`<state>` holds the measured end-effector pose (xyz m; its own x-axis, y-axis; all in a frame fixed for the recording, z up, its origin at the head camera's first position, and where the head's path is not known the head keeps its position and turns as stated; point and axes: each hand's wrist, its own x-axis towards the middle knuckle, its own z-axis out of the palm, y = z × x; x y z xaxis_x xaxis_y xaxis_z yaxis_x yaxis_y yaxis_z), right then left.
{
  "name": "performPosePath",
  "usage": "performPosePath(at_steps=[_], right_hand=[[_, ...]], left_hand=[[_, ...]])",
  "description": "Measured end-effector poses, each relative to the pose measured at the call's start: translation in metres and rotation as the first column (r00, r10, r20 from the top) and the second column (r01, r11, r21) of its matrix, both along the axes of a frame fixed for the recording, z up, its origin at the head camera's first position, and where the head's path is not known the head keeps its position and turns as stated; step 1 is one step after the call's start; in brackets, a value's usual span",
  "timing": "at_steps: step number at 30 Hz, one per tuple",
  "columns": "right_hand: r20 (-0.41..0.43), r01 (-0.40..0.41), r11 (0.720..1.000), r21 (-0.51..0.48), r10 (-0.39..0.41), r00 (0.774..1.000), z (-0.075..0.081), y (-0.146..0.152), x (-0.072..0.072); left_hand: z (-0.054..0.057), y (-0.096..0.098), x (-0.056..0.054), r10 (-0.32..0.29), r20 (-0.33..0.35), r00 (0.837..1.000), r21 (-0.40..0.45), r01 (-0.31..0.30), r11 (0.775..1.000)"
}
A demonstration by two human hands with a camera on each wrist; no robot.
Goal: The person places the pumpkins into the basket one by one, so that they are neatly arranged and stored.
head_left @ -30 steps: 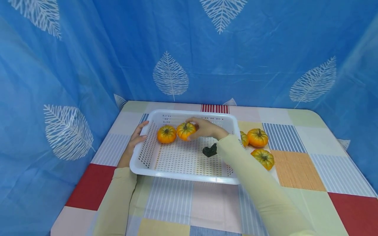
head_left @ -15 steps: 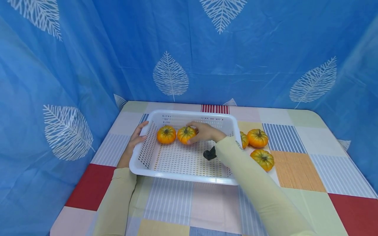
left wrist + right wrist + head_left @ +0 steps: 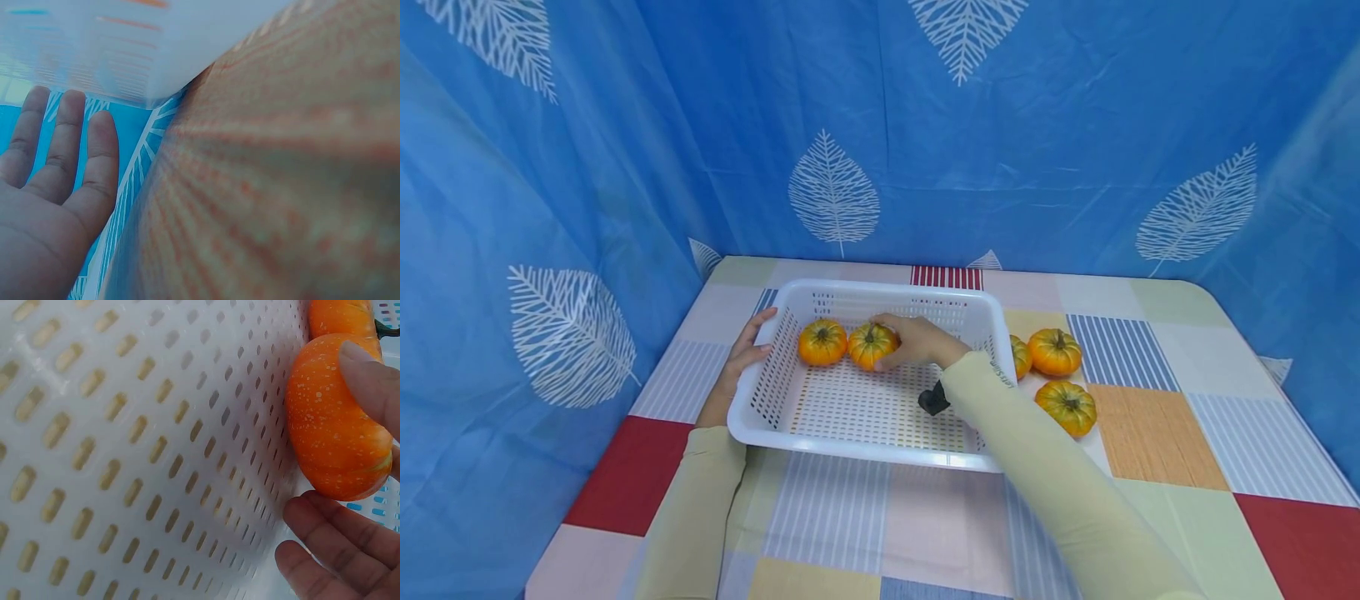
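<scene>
A white plastic basket [image 3: 865, 454] with slotted walls and floor sits on the table. Inside it, near the left end, lie two small orange pumpkins side by side. My right hand [image 3: 917, 340] grips the right pumpkin [image 3: 867, 348] from its right side, thumb in front and fingers behind. In the right wrist view the thumb presses on this pumpkin [image 3: 331, 419], which rests on the slotted floor. The other pumpkin [image 3: 822, 342] is just left of it. My left hand [image 3: 741, 362] touches the basket's left outer side; its fingers [image 3: 65, 137] look straight in the left wrist view.
Outside the basket's right end are several more pumpkins: one orange [image 3: 1055, 351], one yellow-green [image 3: 1066, 407], and one partly hidden [image 3: 1019, 356] behind the rim. A black device [image 3: 933, 400] hangs under my right wrist. Blue curtains [image 3: 880, 167] enclose the checked tablecloth [image 3: 850, 517].
The gripped pumpkin has shifted slightly toward me and down, beside the other one. My right hand has moved with it. The left hand stays at the basket.
</scene>
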<state>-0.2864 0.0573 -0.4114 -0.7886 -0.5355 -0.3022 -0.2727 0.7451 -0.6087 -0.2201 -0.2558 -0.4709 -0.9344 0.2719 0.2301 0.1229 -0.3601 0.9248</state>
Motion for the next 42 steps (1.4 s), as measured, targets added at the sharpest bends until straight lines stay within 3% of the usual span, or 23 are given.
performPosePath(at_steps=[8,21,33,42], right_hand=[[-0.015,-0.019,0.999,0.026,0.019,1.0,-0.002,0.001,-0.001],[0.011,-0.048,0.999,-0.019,0.048,0.999,0.004,0.012,-0.003],[0.013,-0.014,0.997,-0.077,0.015,1.0,0.011,0.019,-0.004],[-0.016,0.029,0.99,-0.137,-0.031,0.999,0.015,0.02,-0.004]], left_hand=[[0.001,0.001,0.001,-0.006,0.017,1.0,0.002,0.006,1.0],[0.004,0.004,0.001,0.033,0.06,0.998,-0.014,-0.033,0.999],[0.005,-0.001,0.003,0.015,0.054,0.998,-0.117,-0.008,0.993],[0.006,-0.001,0.003,0.027,0.05,0.998,-0.12,-0.021,0.993]])
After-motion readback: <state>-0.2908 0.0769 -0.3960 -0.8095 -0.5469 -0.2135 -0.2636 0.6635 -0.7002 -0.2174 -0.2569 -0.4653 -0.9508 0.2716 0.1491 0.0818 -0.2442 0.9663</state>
